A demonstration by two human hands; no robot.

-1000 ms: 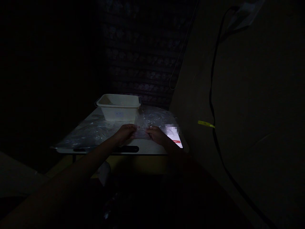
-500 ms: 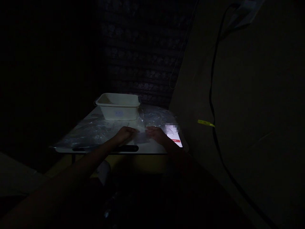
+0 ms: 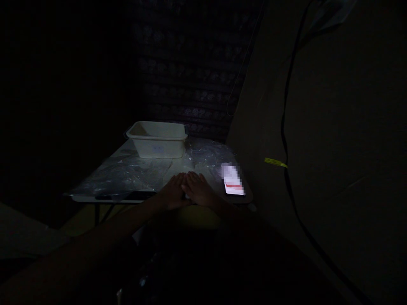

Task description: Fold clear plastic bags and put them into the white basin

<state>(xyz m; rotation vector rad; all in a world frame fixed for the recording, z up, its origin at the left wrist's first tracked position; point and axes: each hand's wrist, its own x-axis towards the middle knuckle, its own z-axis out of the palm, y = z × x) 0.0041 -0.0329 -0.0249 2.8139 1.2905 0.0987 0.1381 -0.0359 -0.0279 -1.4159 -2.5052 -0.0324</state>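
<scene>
Both palms are facing down here, the left grip and the right grip lying open and touching side by side at the near edge of the worktop, fingers stretching forward; whether anything is lying under them, nobody can tell. Crinkled clear plastic is spreading across to the left, catching glints, and more clear film is lying beyond the fingers, toward the far right. A pale tub is standing upright behind, a phone is glowing just right of the hands, and farther right a dark cable is hanging, a yellow tag sticking out from it
</scene>
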